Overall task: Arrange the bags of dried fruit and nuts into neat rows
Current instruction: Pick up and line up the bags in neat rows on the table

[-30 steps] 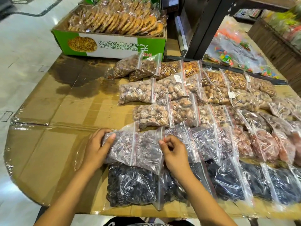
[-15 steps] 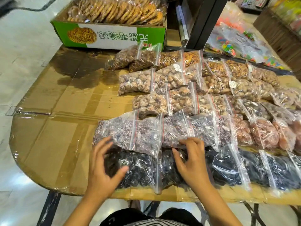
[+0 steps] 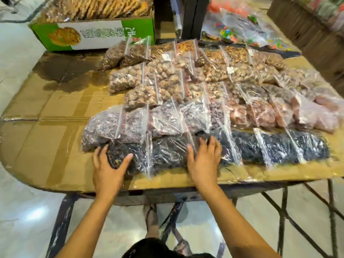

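Gripping the dark fruit bag (image 3: 135, 155) by its end with our left hand (image 3: 108, 168), right hand (image 3: 204, 161) lying flat on its neighbour; we're guessing floppy, slippery plastic.

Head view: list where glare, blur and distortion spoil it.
Head view: glare glints on the dark fruit bags and the taped cardboard table top; wide-angle distortion bows the table's near edge; motion blur softens the green box at the far corner.

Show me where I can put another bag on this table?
Left of the rows, the bare cardboard between the green box and the near edge is free. A thin strip runs before the dark bags. Middle and right are packed with overlapping bags.
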Demonstrator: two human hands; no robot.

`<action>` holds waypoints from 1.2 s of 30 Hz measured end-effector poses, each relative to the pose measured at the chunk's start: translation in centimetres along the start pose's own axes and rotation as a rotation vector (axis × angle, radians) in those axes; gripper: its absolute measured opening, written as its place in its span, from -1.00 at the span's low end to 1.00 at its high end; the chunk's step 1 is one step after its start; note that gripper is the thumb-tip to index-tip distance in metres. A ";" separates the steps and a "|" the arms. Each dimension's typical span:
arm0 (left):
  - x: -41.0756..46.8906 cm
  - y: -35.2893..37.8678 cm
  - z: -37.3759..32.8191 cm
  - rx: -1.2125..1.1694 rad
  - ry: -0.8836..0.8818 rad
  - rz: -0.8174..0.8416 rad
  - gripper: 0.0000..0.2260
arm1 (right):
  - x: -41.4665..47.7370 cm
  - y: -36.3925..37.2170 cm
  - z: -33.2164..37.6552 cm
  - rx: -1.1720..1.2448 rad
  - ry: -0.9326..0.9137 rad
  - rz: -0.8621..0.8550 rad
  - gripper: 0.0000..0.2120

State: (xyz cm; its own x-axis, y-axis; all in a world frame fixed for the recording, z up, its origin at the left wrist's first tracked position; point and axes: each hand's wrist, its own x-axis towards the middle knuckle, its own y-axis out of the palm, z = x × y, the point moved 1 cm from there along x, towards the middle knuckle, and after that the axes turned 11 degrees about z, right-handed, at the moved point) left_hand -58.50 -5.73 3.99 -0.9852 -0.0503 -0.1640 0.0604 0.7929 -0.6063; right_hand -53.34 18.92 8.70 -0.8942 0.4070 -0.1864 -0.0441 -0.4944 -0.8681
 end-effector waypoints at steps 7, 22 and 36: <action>0.8 -1.2 1.1 -0.072 0.042 0.078 -0.34 | 0.6 -0.3 -1.0 0.285 -0.030 -0.050 -0.84; -0.1 0.8 -1.5 -0.472 -0.001 -0.080 -0.94 | 1.2 -2.9 -2.8 0.134 -0.184 0.098 -0.85; -2.0 6.6 -13.7 0.008 0.138 -0.188 -0.42 | 7.0 -10.5 -9.8 -0.176 -0.379 -0.117 -0.56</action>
State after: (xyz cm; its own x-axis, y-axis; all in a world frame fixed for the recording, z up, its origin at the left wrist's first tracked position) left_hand -58.30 7.91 10.99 -0.9918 -0.1130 0.0597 -0.1255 0.7724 -0.6226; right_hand -54.75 34.43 12.00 -0.9895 0.1256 0.0714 -0.1074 -0.3094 -0.9448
